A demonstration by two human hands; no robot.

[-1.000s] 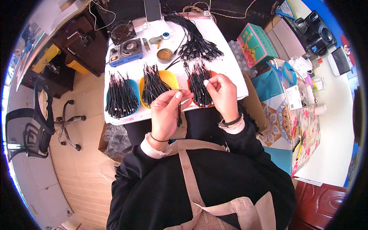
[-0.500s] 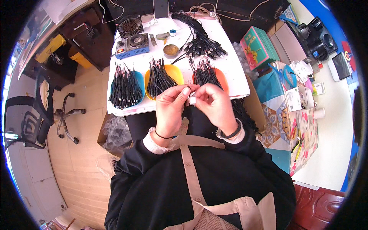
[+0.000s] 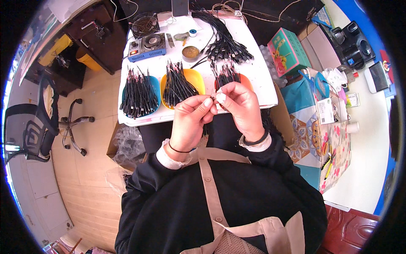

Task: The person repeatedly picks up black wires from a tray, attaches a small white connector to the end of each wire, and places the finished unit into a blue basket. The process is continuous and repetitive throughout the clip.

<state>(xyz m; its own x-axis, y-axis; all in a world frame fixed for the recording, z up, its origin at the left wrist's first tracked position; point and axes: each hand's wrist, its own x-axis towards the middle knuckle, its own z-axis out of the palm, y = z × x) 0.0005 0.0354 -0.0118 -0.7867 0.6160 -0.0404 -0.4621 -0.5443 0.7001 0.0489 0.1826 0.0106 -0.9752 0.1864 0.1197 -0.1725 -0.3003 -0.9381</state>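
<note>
In front of my lap, my left hand [image 3: 190, 118] and my right hand [image 3: 244, 111] meet near the table's front edge. Thumb and forefinger of the left hand pinch a black cable [image 3: 212, 98], of which only a small dark end with fine wires shows. The right hand pinches at those wires, its fingertips close to the left ones. Most of the cable is hidden by my fingers. Just beyond stand a blue tray [image 3: 155, 86], a yellow tray [image 3: 195, 80] and an orange-red tray [image 3: 246, 82], each with a bundle of short black cables with bare wire ends.
On the white table [image 3: 262, 91] are a blue soldering pot unit [image 3: 147, 53], a round tin [image 3: 190, 53], a solder spool [image 3: 193, 32] and a heap of black USB cables [image 3: 228, 46]. A green and pink box [image 3: 287, 53] stands right; an office chair [image 3: 36, 120] stands left.
Both hands have shifted slightly right. The right hand has turned and its fingers have risen, now pinching at the wire end beside the left fingertips. The view has tilted slightly.
</note>
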